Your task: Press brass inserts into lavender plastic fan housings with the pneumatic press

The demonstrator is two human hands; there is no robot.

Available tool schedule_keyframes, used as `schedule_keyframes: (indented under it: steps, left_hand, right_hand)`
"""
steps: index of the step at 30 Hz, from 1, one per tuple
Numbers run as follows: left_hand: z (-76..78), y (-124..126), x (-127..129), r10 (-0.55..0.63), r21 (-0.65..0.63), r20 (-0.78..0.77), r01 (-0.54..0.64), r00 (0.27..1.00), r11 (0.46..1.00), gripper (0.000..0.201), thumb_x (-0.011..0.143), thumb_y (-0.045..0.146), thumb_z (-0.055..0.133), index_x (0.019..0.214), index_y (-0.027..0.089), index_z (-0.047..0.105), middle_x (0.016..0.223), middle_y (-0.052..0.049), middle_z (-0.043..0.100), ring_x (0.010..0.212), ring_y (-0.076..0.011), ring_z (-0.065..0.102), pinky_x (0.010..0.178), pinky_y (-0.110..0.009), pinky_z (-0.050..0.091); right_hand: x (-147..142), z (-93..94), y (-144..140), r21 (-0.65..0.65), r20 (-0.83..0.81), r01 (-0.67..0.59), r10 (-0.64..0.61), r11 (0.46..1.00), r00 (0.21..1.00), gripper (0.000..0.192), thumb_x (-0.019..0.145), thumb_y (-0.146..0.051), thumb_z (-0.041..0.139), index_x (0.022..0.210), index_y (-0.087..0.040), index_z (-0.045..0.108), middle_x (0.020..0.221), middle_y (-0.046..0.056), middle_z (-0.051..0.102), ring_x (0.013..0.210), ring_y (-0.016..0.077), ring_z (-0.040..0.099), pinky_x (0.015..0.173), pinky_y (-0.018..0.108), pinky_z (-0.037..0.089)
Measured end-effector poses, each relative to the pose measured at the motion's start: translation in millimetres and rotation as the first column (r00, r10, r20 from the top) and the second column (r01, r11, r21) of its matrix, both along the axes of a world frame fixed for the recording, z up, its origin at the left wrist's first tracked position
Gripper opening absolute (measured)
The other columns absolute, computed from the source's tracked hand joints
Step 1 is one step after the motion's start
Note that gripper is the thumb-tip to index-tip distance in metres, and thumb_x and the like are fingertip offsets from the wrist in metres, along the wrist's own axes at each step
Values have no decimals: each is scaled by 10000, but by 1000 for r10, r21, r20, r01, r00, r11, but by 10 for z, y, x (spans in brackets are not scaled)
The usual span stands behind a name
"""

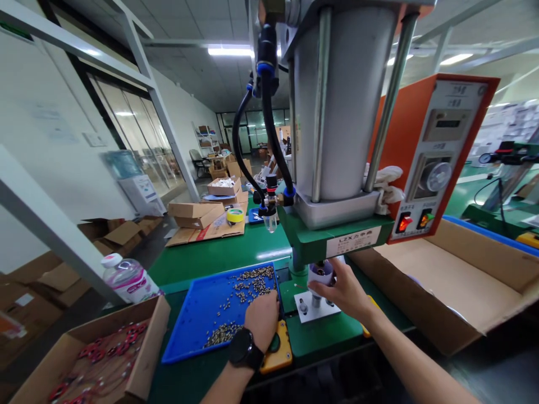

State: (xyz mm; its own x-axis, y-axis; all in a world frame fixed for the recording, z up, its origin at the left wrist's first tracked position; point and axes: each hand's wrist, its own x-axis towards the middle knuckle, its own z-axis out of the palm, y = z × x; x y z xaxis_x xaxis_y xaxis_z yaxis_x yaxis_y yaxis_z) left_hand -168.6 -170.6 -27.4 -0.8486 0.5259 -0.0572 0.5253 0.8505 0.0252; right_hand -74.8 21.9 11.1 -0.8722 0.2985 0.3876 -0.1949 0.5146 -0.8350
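Only the head view here, so a fair bit is blocked. The left hand (261, 318) sits curled at the right edge of the flat blue plastic tray (189, 331), knuckles toward the camera; its fingers are bent under and hidden, so I can't tell if they're pinching one of the small brass-coloured metal parts (252, 280) scattered across the tray or just resting on them. A black wristwatch (245, 349) sits on that wrist, and the yellow button box with a green button (278, 350) is half covered by the hand.

The right hand (343, 289) is up under the green pneumatic press (332, 235), fingers wrapped around a small pale cylindrical part (318, 275) sitting on the press's white base plate (314, 308). What's inside the part is too dark to make out.

The press top is cut off by the frame. On the green worktop (219, 252), the open cardboard box of red parts (96, 359) at lower left is cropped, and so is the big empty-looking cardboard box (455, 280) at right. The clear plastic bottle (128, 278) is partly behind a grey frame bar.
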Motion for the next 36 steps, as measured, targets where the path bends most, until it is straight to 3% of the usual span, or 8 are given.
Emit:
schedule_keyframes:
  steps: [10, 14, 16, 20, 23, 26, 31, 36]
  left_hand:
    - [0, -17, 7, -28, 16, -12, 28, 1000, 999, 211, 940, 236, 356, 972, 201, 562, 955, -74, 693, 937, -202, 646, 743, -294, 443]
    - [28, -24, 13, -15, 18, 0, 15, 1000, 1000, 237, 954, 255, 334, 972, 200, 563, 966, -73, 693, 927, -194, 651, 738, -285, 443]
    - [34, -24, 14, -7, 20, 3, 7, 1000, 1000, 242, 957, 259, 329, 978, 198, 563, 965, -76, 694, 918, -191, 653, 731, -281, 443]
    - [37, -15, 14, -9, 30, -2, 9, 1000, 1000, 261, 964, 270, 313, 983, 198, 562, 954, -85, 693, 914, -201, 657, 732, -295, 448]
    - [40, -13, 11, -10, 36, 1, 10, 1000, 999, 263, 963, 263, 315, 970, 198, 569, 943, -81, 693, 930, -188, 652, 756, -285, 445]
    - [33, -23, 6, -5, 41, 7, 4, 1000, 999, 233, 954, 260, 346, 961, 202, 571, 940, -69, 694, 920, -176, 649, 756, -274, 439]
    - [-12, -34, -9, 2, 68, -9, -1, 1000, 998, 227, 949, 251, 347, 944, 204, 569, 928, -57, 695, 879, -189, 652, 717, -280, 430]
    - [20, -47, 24, -20, 146, -47, 27, 999, 989, 254, 958, 270, 332, 897, 208, 571, 887, -42, 680, 842, -184, 637, 714, -284, 440]
  right_hand:
    - [54, -238, -67, 146, 5, 40, -41, 989, 999, 510, 741, -357, 647, 1184, -169, 479, 1030, 82, 652, 920, 231, 628, 804, 337, 498]
    - [36, -387, -143, 97, -79, 175, -168, 980, 983, 572, 738, -353, 647, 1242, -166, 450, 1114, 110, 634, 1004, 252, 612, 892, 379, 473]
    - [17, -403, -145, 21, -67, 181, -180, 983, 981, 564, 743, -346, 643, 1244, -176, 448, 1088, 93, 646, 954, 232, 628, 868, 362, 484]
    - [14, -196, -75, -123, 65, 45, -37, 991, 997, 410, 766, -362, 621, 1127, -197, 519, 878, 21, 681, 726, 173, 641, 659, 274, 509]
    - [56, 21, -51, -56, -17, 97, -98, 994, 995, 350, 745, -355, 655, 1044, -205, 551, 846, 17, 679, 700, 167, 631, 621, 255, 492]
    - [70, 95, -83, 4, -102, 135, -133, 991, 986, 364, 719, -348, 691, 1022, -206, 548, 843, 25, 672, 728, 179, 625, 651, 267, 490]
    - [11, -138, -142, 34, 38, 20, -21, 999, 999, 369, 744, -328, 661, 1053, -198, 508, 794, 3, 647, 662, 162, 598, 630, 273, 486]
    - [20, -323, -152, 145, -18, 116, -115, 983, 993, 476, 733, -343, 679, 1135, -175, 488, 999, 78, 651, 891, 222, 628, 809, 342, 502]
